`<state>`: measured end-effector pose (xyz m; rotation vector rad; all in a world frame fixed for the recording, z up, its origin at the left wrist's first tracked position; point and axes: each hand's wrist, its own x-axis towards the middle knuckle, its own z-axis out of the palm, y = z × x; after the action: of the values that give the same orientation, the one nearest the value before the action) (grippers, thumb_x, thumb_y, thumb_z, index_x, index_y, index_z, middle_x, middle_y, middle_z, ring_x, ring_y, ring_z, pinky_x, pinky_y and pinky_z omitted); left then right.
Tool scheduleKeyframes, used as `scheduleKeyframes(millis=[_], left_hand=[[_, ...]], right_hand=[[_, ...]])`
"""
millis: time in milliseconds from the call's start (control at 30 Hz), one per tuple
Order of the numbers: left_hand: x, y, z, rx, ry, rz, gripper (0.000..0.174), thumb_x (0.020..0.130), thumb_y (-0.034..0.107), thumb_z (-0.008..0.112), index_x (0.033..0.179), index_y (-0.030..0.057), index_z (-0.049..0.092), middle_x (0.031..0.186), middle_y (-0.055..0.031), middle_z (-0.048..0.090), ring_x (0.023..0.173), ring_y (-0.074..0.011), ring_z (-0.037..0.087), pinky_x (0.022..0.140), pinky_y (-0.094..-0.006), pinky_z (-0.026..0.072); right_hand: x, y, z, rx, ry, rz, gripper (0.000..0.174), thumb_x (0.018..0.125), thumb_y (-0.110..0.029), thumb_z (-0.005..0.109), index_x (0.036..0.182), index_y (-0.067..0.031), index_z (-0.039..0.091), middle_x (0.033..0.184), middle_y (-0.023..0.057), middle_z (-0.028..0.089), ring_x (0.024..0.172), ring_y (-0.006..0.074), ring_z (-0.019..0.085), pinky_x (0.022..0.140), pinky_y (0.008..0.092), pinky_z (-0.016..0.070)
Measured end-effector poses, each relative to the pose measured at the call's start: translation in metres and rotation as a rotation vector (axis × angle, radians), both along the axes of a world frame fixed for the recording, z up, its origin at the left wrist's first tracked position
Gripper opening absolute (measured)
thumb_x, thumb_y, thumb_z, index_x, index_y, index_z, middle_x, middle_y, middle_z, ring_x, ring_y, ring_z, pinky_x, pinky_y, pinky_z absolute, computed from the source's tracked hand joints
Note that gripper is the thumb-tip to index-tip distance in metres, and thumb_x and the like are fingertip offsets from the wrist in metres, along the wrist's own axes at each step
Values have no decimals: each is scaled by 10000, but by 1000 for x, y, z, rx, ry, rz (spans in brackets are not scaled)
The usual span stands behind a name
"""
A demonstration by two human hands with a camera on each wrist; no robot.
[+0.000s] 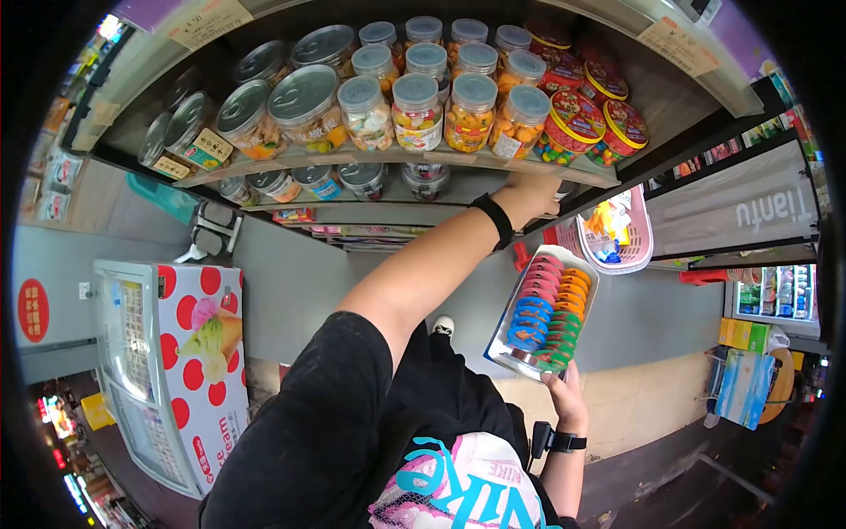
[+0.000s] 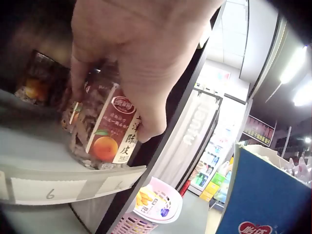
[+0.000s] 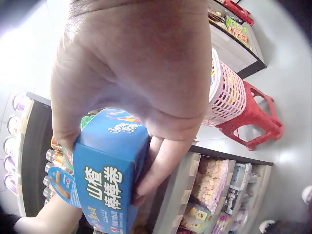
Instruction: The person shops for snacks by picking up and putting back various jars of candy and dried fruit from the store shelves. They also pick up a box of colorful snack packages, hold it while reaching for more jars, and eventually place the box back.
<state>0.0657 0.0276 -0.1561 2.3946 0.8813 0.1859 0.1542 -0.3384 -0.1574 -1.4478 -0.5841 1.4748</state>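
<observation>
My left hand (image 1: 534, 192) reaches under the upper shelf's edge at the right end. In the left wrist view its thumb and fingers grip the upper part of a clear jar (image 2: 103, 127), labelled with an orange fruit, at the front of a shelf. My right hand (image 1: 567, 398) holds one end of an open blue box (image 3: 105, 178). Its thumb and fingers lie on opposite sides of the box. Rows of pink, orange, blue and green wrapped rolls (image 1: 548, 322) fill it, facing up.
Several lidded jars (image 1: 418, 115) and red round tins (image 1: 575, 122) stand on the upper shelf. A pink basket (image 1: 650, 231) with packets in it sits on a red stool (image 3: 253, 114) at the right. An ice cream freezer (image 1: 176, 370) stands at the left.
</observation>
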Motion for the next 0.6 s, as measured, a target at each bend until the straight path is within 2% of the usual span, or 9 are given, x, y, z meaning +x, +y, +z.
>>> scheduleKeyframes(millis=[133,267,367,467,533,600], left_hand=[[-1,-5,6,104,15,-19,409,826,327,713,1096,25,662,1057,-213,682,996,-380,669,836,-480,533],[5,-7,17,93,110,-7,432,826,328,702,1106,2,661,1063,-230,679,989,-380,672,835,-479,533],[9,-5,23,-17,110,25,483,841,367,668,1152,-2,655,1060,-224,687,1016,-363,670,844,-466,531],[13,6,15,-157,31,-37,519,865,413,611,1167,-6,656,1073,-213,694,1002,-351,670,844,-444,520],[8,7,17,-465,-108,40,507,887,435,613,1145,3,674,1152,-212,687,1067,-336,651,928,-442,479],[1,6,26,-522,-104,47,520,893,441,610,1188,15,656,1211,-202,667,1113,-315,630,954,-427,461]], right_hand=[[-1,7,4,-1,21,29,720,788,-125,727,1429,-20,416,1287,62,561,1196,183,526,1060,336,394],[-1,13,4,5,37,52,723,788,-107,722,1435,-23,411,1288,61,561,1192,182,534,1054,334,402],[0,11,1,13,29,50,731,781,-100,724,1435,-17,409,1289,64,562,1194,181,538,1051,333,407],[-1,10,2,37,40,60,740,773,-83,720,1438,-13,405,1290,67,561,1191,184,543,1046,333,413],[-2,8,5,28,46,41,745,772,-66,709,1446,-10,395,1293,70,559,1190,186,544,1041,334,418],[-3,7,5,37,48,33,750,773,-69,709,1450,-11,390,1293,71,558,1190,188,544,1039,334,418]])
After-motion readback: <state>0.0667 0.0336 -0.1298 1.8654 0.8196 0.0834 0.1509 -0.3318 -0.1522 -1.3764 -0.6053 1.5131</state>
